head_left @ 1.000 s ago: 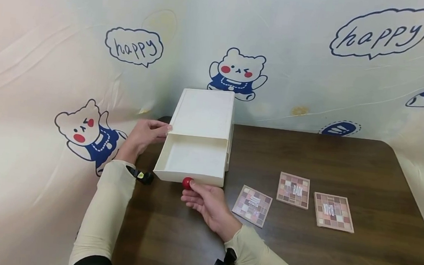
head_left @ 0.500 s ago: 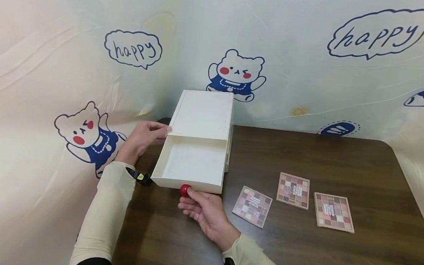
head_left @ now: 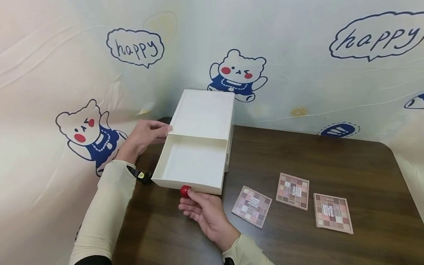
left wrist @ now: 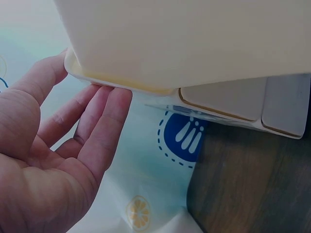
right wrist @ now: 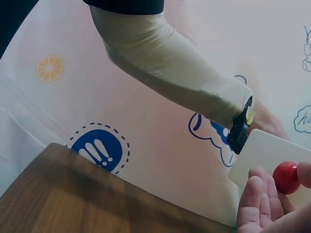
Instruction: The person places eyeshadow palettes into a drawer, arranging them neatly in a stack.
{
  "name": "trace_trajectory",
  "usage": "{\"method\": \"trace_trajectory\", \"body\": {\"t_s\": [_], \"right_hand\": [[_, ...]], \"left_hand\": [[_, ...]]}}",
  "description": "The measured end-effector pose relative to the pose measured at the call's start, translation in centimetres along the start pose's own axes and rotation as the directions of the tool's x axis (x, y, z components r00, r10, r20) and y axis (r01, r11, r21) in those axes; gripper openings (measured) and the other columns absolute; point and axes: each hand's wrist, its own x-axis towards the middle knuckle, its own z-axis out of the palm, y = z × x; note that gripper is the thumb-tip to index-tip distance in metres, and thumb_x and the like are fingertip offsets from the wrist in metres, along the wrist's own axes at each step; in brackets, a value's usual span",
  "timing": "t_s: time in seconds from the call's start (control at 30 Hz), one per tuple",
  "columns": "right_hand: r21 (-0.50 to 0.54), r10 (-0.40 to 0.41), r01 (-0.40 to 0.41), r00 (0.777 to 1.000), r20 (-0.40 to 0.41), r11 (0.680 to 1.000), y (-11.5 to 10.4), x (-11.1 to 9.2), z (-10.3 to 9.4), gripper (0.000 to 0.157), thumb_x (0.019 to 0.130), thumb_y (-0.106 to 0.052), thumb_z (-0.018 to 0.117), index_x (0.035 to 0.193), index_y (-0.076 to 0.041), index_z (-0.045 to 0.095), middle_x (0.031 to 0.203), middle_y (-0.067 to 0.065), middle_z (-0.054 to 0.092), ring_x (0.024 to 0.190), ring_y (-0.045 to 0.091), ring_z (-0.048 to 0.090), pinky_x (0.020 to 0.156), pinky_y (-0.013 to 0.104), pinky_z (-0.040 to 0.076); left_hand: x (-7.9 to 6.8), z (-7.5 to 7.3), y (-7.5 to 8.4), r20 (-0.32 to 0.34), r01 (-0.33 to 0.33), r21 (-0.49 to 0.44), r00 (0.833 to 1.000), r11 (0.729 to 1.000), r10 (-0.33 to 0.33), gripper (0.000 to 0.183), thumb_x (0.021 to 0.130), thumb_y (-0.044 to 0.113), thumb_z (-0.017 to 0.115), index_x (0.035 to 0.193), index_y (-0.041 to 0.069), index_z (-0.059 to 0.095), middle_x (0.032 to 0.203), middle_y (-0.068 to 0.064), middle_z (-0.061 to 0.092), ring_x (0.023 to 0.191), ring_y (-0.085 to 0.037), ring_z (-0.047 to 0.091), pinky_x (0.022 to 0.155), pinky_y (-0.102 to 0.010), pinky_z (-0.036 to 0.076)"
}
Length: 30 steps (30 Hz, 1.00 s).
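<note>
A white drawer box [head_left: 204, 115] stands at the table's back left, its top drawer [head_left: 207, 188] pulled well out with a bare inside. My right hand [head_left: 206, 216] pinches the round red knob [head_left: 185, 191] on the drawer front, thumb against it and the other fingers loosely bent. On the box's left side, my left hand [head_left: 144, 138] holds the edge. The left wrist view shows the thumb at the corner and bent fingertips [left wrist: 119, 97] pressed to the side wall, with lower drawers [left wrist: 221, 100] below the pulled one.
Three square palettes with tile-patterned lids lie on the brown table [head_left: 292, 257]: a near one [head_left: 252, 206], a middle one [head_left: 292, 191] and a right one [head_left: 333, 213]. A printed cloth [head_left: 296, 72] hangs behind the table and along its left.
My right hand has drawn the drawer a little further out towards me by its red knob, then stayed put. The left hand keeps its place on the box.
</note>
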Motion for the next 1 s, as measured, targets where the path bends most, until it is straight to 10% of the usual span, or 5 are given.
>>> {"method": "trace_trajectory", "body": {"t_s": [0.57,1.0], "right_hand": [[-0.019,0.016,-0.016,0.999,0.031,1.0,-0.2,-0.1,-0.8,0.037,0.095,-0.02,0.071,0.116,0.011,0.065,0.091,0.013,0.074,0.081,0.02,0.073,0.075,0.028,0.059],[-0.226,0.007,0.023,0.991,0.131,0.974,-1.4,-1.2,-3.3,0.025,0.095,-0.013,0.069,0.11,0.006,0.068,0.101,0.019,0.072,0.092,0.025,0.072,0.086,0.036,0.058]], "left_hand": [[0.3,0.0,-0.6,-0.006,-0.025,-0.008,1.0,1.0,0.025,0.052,0.092,0.027,0.077,0.127,-0.009,0.063,0.126,-0.025,0.06,0.096,-0.025,0.071,0.094,-0.047,0.053],[0.8,0.0,-1.0,-0.014,-0.021,-0.035,1.0,0.999,0.021,0.051,0.091,0.025,0.077,0.125,-0.01,0.063,0.124,-0.025,0.06,0.093,-0.024,0.071,0.092,-0.044,0.055]]}}
